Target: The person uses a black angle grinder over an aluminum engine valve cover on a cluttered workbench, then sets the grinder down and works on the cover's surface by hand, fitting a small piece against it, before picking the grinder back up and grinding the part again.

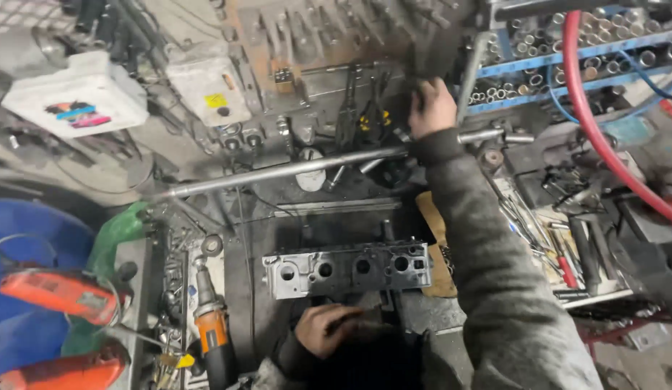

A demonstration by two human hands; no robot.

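Observation:
My right hand [431,107] reaches far forward to the cluttered back of the workbench and grips a dark metal part among tools there; the sleeve crosses a long steel rod [278,172]. My left hand [323,328] rests low in front of me, fingers curled on a dark object at the bench's near edge. Between the hands a grey metal cylinder head [347,269] with several round ports lies on the dark bench.
An orange and grey power tool [209,318] lies left of the cylinder head. A blue rack of sockets [552,65] and a red hose [588,123] are at the right. Loose hand tools [560,245] fill a tray at the right. A blue barrel [32,238] stands left.

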